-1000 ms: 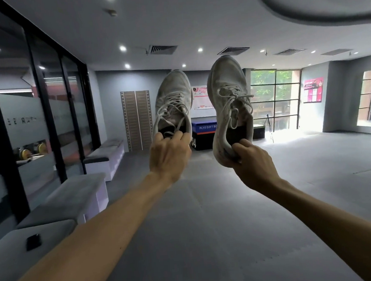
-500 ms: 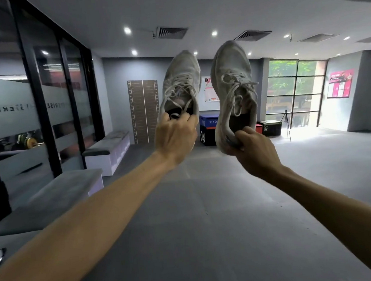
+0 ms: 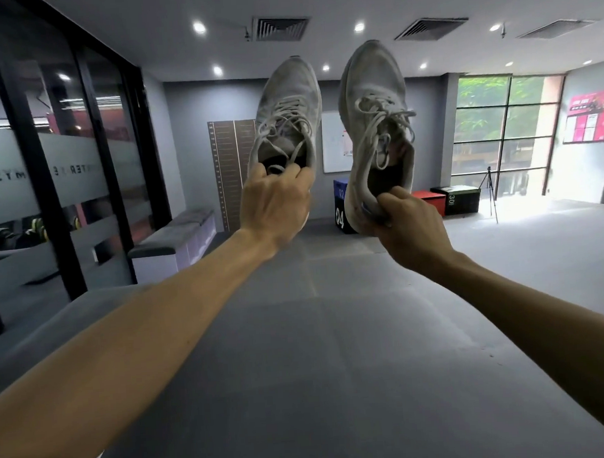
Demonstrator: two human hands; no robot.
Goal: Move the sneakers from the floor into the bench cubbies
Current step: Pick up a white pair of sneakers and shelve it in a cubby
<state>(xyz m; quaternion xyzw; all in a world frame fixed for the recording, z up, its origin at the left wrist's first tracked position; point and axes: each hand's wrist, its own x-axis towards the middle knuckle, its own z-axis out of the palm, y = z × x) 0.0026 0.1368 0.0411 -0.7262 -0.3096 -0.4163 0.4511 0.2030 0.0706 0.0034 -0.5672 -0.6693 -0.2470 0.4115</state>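
Two worn white lace-up sneakers are held up in the air in front of me, toes pointing up. My left hand (image 3: 273, 204) grips the heel collar of the left sneaker (image 3: 287, 112). My right hand (image 3: 409, 225) pinches the heel of the right sneaker (image 3: 375, 116), which hangs slightly higher. A grey-topped white bench (image 3: 172, 238) stands along the glass wall at the left. Its cubby openings are not visible from here.
A black-framed glass wall (image 3: 56, 156) runs down the left side. Part of a nearer grey bench top (image 3: 84, 312) shows under my left forearm. Plyo boxes (image 3: 431, 202) and a tripod (image 3: 491, 190) stand at the far end by the windows. Grey mat floor (image 3: 318, 335) spreads ahead.
The view has swung left and moved forward along the benches. Both hands keep their grips on the sneakers, still raised side by side.
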